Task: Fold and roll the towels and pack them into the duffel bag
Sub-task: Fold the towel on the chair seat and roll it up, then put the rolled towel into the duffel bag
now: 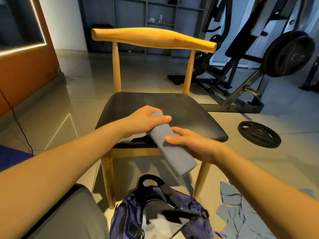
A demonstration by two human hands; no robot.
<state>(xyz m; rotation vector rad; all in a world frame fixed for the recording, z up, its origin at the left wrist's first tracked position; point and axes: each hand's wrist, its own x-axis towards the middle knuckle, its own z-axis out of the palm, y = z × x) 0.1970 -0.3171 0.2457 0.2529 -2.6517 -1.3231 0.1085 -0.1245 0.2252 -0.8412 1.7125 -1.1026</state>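
We hold the towel (pixel 170 144) slanting toward the bag (pixel 160 213); left hand (pixel 145 120) wraps its far end, right hand (pixel 191 144) pinches mid-length, nearer the bag.

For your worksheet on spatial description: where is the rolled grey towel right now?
In the head view the rolled grey towel sits centre frame, held by the left hand and right hand over the chair seat's front edge.

You have two bare hands in view, your left hand (pixel 145 120) and your right hand (pixel 191 144). You have one rolled grey towel (pixel 170 145) and perhaps two or three loose grey cloths (pixel 236 211) on the floor; their folds blur the count. You see one navy duffel bag (pixel 160 213), one wooden chair (pixel 155 40) and one loose black weight plate (pixel 259 134).
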